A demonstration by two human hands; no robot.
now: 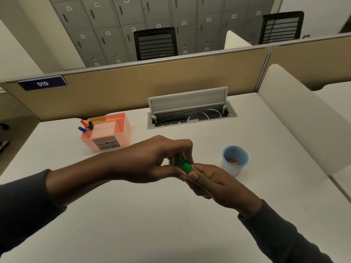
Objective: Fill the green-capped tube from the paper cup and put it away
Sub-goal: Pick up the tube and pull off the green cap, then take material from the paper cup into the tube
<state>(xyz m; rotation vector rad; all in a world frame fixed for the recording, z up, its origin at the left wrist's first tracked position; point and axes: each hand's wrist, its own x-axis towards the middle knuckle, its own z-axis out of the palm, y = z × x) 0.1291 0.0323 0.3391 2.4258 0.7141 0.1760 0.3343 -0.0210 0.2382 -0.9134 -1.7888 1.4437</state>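
Observation:
Above the middle of the white desk (pixel 152 215) both hands meet around the green-capped tube. My right hand (pixel 214 182) wraps the tube's body, which is almost fully hidden in the fist. My left hand (pixel 152 160) pinches the green cap (pixel 185 166) with fingers and thumb. Whether the cap is on the tube or loose cannot be told. The blue paper cup (pixel 235 160) stands upright on the desk just right of the hands, with brownish grains at its bottom.
A pink desk organiser (pixel 107 132) with pens and a small drawer sits at the back left. An open cable tray (pixel 190 112) is set into the desk at the back. A beige partition runs behind, and a white divider (pixel 296 114) borders the right.

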